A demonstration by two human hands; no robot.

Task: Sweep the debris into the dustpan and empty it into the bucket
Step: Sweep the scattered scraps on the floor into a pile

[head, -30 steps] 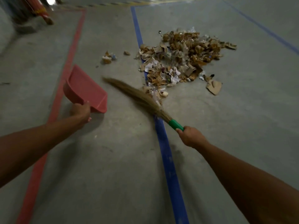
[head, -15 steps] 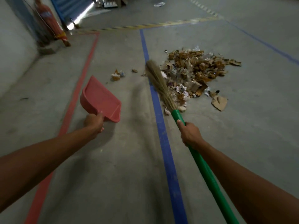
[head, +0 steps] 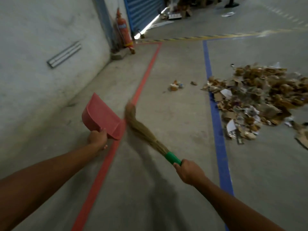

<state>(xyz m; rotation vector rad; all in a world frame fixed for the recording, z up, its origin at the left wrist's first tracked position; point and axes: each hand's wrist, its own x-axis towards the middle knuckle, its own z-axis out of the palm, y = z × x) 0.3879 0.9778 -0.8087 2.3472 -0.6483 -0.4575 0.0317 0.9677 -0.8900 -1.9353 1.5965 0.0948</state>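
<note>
Debris (head: pixel 253 100) lies heaped on the concrete floor (head: pixel 175 189) at the right: torn cardboard, paper scraps and crumpled brown bits. The heap spreads from the blue line (head: pixel 218 130) out to the right edge of the view. A few stray scraps (head: pixel 176 85) sit apart from the heap on its left, between the blue line and the red line (head: pixel 145 75). The left hand (head: pixel 97 139) holds the pink dustpan (head: pixel 101 117) at its near end, the grip curled round a handle that the hand itself hides. The pan is tilted, with its open mouth turned toward the far side. The right hand (head: pixel 190 172) has its grip wrapped fully round the green handle (head: pixel 172 157) of the broom (head: pixel 145 132). The broom's straw bristles reach far and left, ending in a blurred tip over the red line, just right of the dustpan. Whether the tip touches the floor cannot be told. Both dustpan and broom are well apart from the heap. A pale wall (head: pixel 41 39) runs along the left and carries a metal strip (head: pixel 65 54). A red fire extinguisher (head: pixel 124 30) stands at the wall's far end beside a blue shutter (head: pixel 143 10). A yellow-and-black striped marking (head: pixel 200 38) crosses the far floor.
</note>
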